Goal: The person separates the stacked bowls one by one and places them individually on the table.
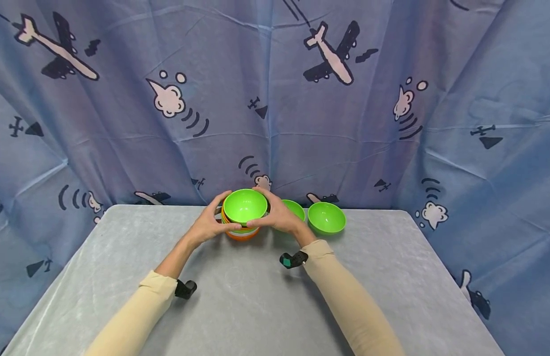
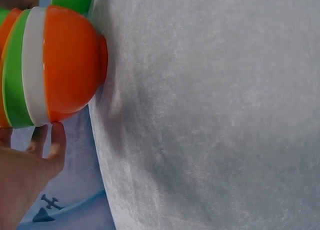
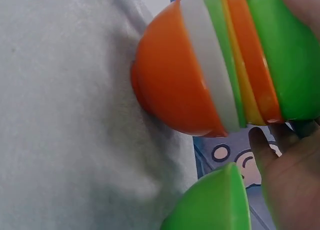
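Note:
A stack of nested bowls stands near the table's back edge, with an orange bowl [image 2: 72, 64] at the bottom. White, green, yellow and another orange rim show above it in the right wrist view. On top is a bright green bowl [image 1: 245, 205], its inside facing up toward the head camera. My left hand [image 1: 207, 226] grips its left side, thumb at the front, while some fingertips lie along the stack's lower rims in the left wrist view. From the other side my right hand [image 1: 278, 216] holds the green bowl, thumb in front and fingers behind.
Two more green bowls are to the right of the stack: one [image 1: 327, 217] in plain sight, the nearer one [image 1: 295, 208] partly behind my right hand. They stand on a grey-covered table [image 1: 239, 306]. A blue patterned curtain [image 1: 230, 99] hangs behind the table's back edge.

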Demonstrator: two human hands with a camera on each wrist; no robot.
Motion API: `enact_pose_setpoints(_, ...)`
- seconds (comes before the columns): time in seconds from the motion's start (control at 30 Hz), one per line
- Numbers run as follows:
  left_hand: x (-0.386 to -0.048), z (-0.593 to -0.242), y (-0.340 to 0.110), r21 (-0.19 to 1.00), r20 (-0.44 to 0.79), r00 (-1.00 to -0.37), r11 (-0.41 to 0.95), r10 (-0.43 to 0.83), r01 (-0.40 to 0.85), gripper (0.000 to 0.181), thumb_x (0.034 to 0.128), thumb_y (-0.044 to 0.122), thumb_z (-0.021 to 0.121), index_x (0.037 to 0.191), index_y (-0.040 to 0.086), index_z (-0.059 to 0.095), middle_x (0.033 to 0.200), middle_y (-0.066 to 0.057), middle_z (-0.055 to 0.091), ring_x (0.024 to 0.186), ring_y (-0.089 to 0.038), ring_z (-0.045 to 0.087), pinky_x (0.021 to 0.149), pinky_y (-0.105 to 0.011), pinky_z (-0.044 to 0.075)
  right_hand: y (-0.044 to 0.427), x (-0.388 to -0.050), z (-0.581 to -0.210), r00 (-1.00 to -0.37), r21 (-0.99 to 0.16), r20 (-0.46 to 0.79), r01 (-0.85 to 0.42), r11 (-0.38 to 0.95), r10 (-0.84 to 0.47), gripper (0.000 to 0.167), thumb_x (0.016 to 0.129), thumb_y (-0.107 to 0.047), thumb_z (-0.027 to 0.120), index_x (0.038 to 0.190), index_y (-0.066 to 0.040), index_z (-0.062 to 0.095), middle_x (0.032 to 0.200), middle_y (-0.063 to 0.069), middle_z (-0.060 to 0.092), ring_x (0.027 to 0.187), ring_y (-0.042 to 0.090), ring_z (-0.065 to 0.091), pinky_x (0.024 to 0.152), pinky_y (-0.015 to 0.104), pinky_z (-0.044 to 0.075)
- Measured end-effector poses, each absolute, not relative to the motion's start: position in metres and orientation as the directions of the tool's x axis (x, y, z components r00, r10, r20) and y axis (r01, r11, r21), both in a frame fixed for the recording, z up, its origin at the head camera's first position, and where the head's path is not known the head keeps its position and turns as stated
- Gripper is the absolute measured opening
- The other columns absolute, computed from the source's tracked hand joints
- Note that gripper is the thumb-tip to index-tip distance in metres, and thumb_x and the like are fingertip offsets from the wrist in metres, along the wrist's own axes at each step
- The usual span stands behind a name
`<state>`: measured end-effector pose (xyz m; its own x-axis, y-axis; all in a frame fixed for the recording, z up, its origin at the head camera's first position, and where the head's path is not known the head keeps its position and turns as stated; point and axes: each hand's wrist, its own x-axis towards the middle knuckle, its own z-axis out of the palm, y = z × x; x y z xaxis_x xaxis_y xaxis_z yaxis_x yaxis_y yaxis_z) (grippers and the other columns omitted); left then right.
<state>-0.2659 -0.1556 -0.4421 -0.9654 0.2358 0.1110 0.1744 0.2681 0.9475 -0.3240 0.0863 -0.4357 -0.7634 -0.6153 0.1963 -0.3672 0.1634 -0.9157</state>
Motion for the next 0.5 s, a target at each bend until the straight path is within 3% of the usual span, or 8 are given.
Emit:
enact_pose_setpoints(0.3,-0.263,-0.438,-0.155,0.944,0.105,-0.97,0.285,0.221,0.167,0.097,0.0862,0.015,0.085,0.162,0.013,0.024,0.161,-0.015,0.026,0.141,-0.046,0.031,0.106,-0.059,0.039,0.095,-0.328,-0.42,-0.771,-0.916,0.268,-0.39,0.096,-0.577,0.098,0.078,0.001,0.085,0.159,-0.004,0.029,0.159,0.014,0.033,0.131,0.03,0.049,0.104,0.042,0.045)
enact_pose_setpoints(0.5,-0.262,-0.433,-0.152,0.936,0.135,-0.958,0.285,0.253,0.207,0.091,0.0859,0.004,0.082,0.159,0.007,0.029,0.16,-0.019,0.028,0.139,-0.049,0.032,0.106,-0.061,0.038,0.107,-0.328,-0.41,-0.792,-0.935,0.261,-0.35,0.059,-0.552,0.095,0.08,0.006,0.083,0.158,-0.004,0.03,0.15,0.016,0.043,0.125,0.033,0.053,0.102,0.043,0.048)
